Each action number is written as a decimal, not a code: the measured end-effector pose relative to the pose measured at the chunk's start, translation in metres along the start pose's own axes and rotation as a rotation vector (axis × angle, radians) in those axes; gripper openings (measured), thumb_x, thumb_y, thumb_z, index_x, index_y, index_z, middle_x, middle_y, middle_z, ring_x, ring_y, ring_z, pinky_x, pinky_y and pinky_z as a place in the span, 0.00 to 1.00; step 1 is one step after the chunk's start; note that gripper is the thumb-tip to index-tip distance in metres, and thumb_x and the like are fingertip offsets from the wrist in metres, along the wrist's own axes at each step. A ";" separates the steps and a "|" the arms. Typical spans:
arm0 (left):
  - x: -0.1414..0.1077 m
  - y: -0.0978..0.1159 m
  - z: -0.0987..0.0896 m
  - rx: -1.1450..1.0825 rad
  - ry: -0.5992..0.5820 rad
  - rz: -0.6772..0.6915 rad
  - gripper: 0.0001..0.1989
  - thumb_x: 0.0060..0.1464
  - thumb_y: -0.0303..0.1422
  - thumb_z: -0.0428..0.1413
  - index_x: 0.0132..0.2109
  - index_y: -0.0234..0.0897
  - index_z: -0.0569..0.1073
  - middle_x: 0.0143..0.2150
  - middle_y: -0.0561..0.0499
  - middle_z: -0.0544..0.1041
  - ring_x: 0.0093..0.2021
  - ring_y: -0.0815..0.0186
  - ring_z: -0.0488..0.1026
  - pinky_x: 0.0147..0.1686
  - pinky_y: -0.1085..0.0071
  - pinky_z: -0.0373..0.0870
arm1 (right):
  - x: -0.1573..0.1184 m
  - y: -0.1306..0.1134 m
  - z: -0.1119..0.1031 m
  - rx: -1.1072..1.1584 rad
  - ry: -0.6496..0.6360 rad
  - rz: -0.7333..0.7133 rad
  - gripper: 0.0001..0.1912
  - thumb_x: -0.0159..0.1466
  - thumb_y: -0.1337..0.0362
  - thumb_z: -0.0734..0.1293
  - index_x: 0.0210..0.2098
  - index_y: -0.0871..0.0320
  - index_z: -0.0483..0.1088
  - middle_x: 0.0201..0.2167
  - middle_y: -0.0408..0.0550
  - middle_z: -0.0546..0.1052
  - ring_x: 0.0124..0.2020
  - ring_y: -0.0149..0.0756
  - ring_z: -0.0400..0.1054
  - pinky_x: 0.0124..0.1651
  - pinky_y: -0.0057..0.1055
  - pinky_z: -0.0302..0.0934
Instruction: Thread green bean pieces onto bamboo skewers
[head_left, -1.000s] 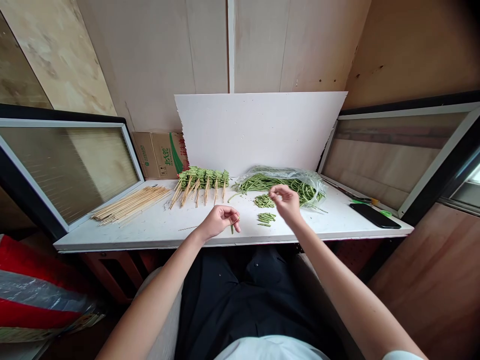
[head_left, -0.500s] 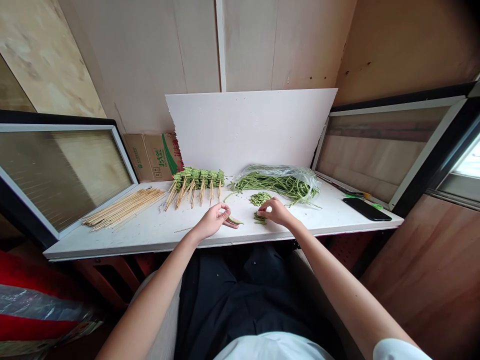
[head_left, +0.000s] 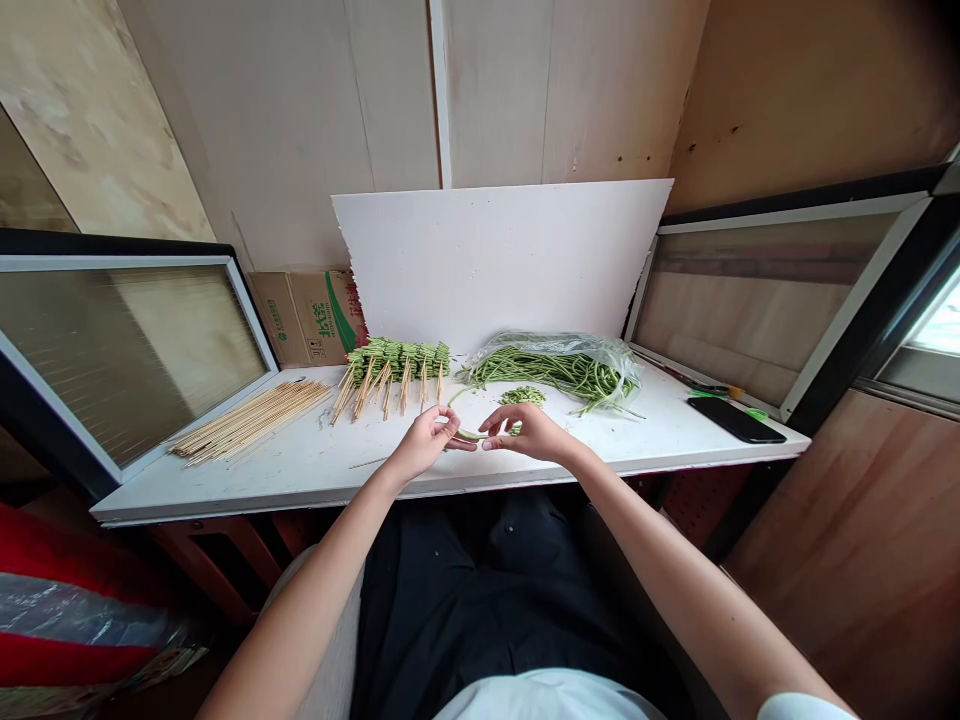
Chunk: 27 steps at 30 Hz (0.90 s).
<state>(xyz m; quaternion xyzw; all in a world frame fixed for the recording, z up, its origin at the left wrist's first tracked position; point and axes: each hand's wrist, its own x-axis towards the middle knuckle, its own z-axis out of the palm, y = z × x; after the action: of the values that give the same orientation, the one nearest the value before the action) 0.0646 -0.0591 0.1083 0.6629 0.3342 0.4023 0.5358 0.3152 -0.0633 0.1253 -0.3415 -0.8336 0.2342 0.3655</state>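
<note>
One slender green bean strip [head_left: 470, 435] seems in mid-handling: your left hand [head_left: 424, 443] pinches it; your right hand [head_left: 531, 432], thumb and fingers parted, is at its far end, contact unclear. Gripping there calls for a light pinch. Short green bean pieces [head_left: 523, 395] lie beyond the right hand.

Bare tabletop [head_left: 300, 470] opens left of the hands [head_left: 472, 437], the bagged beans [head_left: 555, 368] blocking behind
</note>
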 end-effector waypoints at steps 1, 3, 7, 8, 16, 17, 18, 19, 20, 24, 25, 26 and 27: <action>0.000 0.000 0.000 -0.003 0.005 -0.004 0.26 0.62 0.56 0.61 0.48 0.39 0.63 0.38 0.41 0.86 0.41 0.53 0.87 0.47 0.62 0.75 | 0.000 -0.002 0.001 -0.010 0.022 -0.017 0.20 0.61 0.45 0.78 0.41 0.55 0.84 0.36 0.50 0.85 0.37 0.39 0.78 0.43 0.35 0.69; 0.001 0.000 0.000 -0.005 0.014 -0.005 0.25 0.63 0.55 0.60 0.48 0.39 0.63 0.40 0.41 0.86 0.41 0.54 0.87 0.46 0.63 0.74 | 0.000 -0.003 0.003 -0.039 0.074 -0.056 0.18 0.64 0.46 0.76 0.40 0.55 0.83 0.37 0.50 0.85 0.37 0.39 0.77 0.42 0.35 0.68; 0.002 -0.001 0.001 0.169 0.161 0.159 0.22 0.62 0.50 0.63 0.48 0.39 0.68 0.47 0.40 0.85 0.44 0.57 0.85 0.45 0.64 0.75 | 0.000 -0.008 0.004 -0.105 0.116 -0.111 0.17 0.68 0.47 0.73 0.40 0.54 0.83 0.36 0.50 0.84 0.40 0.40 0.76 0.42 0.35 0.67; 0.001 0.000 0.002 0.265 0.211 0.224 0.19 0.62 0.48 0.64 0.47 0.39 0.70 0.49 0.41 0.84 0.46 0.58 0.83 0.47 0.63 0.74 | 0.000 -0.009 0.005 -0.120 0.109 -0.117 0.17 0.68 0.47 0.73 0.40 0.54 0.83 0.36 0.50 0.84 0.40 0.40 0.76 0.42 0.35 0.67; -0.004 0.006 0.013 0.582 0.244 0.398 0.05 0.58 0.37 0.68 0.38 0.42 0.83 0.38 0.48 0.86 0.40 0.56 0.81 0.55 0.58 0.71 | 0.000 -0.011 0.011 -0.162 0.125 -0.140 0.14 0.71 0.50 0.70 0.41 0.54 0.82 0.36 0.49 0.83 0.40 0.40 0.75 0.41 0.34 0.67; -0.003 0.006 0.013 0.584 0.252 0.406 0.05 0.58 0.37 0.68 0.37 0.42 0.84 0.37 0.48 0.86 0.40 0.56 0.81 0.56 0.57 0.70 | 0.000 -0.012 0.011 -0.161 0.131 -0.150 0.14 0.71 0.51 0.70 0.41 0.54 0.82 0.36 0.49 0.83 0.40 0.40 0.75 0.41 0.34 0.67; -0.003 0.006 0.013 0.580 0.257 0.408 0.05 0.58 0.37 0.67 0.36 0.42 0.84 0.36 0.48 0.86 0.39 0.56 0.81 0.56 0.57 0.70 | 0.000 -0.012 0.012 -0.158 0.140 -0.159 0.14 0.71 0.51 0.70 0.42 0.54 0.82 0.36 0.49 0.83 0.40 0.40 0.75 0.41 0.34 0.67; -0.003 0.006 0.012 0.572 0.255 0.406 0.05 0.58 0.37 0.67 0.37 0.42 0.84 0.35 0.48 0.86 0.39 0.56 0.81 0.55 0.57 0.71 | 0.000 -0.013 0.013 -0.153 0.151 -0.169 0.14 0.71 0.50 0.71 0.42 0.54 0.82 0.35 0.49 0.83 0.40 0.40 0.75 0.41 0.34 0.67; -0.003 0.007 0.012 0.562 0.251 0.399 0.06 0.59 0.38 0.66 0.37 0.41 0.84 0.35 0.47 0.86 0.39 0.56 0.81 0.53 0.58 0.72 | 0.000 -0.013 0.014 -0.149 0.159 -0.178 0.14 0.70 0.50 0.72 0.42 0.54 0.81 0.35 0.49 0.83 0.40 0.40 0.75 0.42 0.35 0.67; -0.004 0.008 0.011 0.500 0.222 0.347 0.09 0.62 0.39 0.63 0.38 0.39 0.84 0.37 0.46 0.85 0.39 0.56 0.81 0.47 0.62 0.74 | 0.001 -0.016 0.017 -0.161 0.198 -0.217 0.14 0.69 0.50 0.73 0.41 0.53 0.81 0.34 0.49 0.82 0.39 0.41 0.73 0.41 0.36 0.67; -0.005 0.008 0.012 0.479 0.208 0.328 0.10 0.63 0.40 0.62 0.39 0.39 0.84 0.36 0.46 0.85 0.39 0.57 0.81 0.45 0.63 0.74 | 0.001 -0.016 0.017 -0.172 0.215 -0.228 0.13 0.69 0.50 0.73 0.40 0.53 0.81 0.34 0.49 0.82 0.39 0.41 0.72 0.41 0.36 0.67; -0.005 0.008 0.012 0.457 0.194 0.311 0.11 0.63 0.41 0.62 0.39 0.39 0.84 0.36 0.46 0.85 0.39 0.57 0.81 0.44 0.64 0.75 | 0.001 -0.016 0.018 -0.185 0.233 -0.240 0.12 0.70 0.51 0.72 0.39 0.53 0.81 0.34 0.50 0.82 0.39 0.42 0.72 0.41 0.37 0.67; -0.005 0.008 0.013 0.433 0.181 0.297 0.12 0.63 0.42 0.62 0.40 0.38 0.83 0.36 0.46 0.85 0.38 0.58 0.81 0.43 0.64 0.75 | 0.001 -0.016 0.018 -0.196 0.251 -0.251 0.12 0.70 0.52 0.72 0.39 0.53 0.81 0.34 0.50 0.81 0.39 0.42 0.71 0.42 0.38 0.66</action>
<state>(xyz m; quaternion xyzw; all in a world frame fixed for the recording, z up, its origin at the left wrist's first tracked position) 0.0738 -0.0704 0.1136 0.7650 0.3582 0.4531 0.2848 0.2941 -0.0755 0.1250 -0.2953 -0.8365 0.0602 0.4576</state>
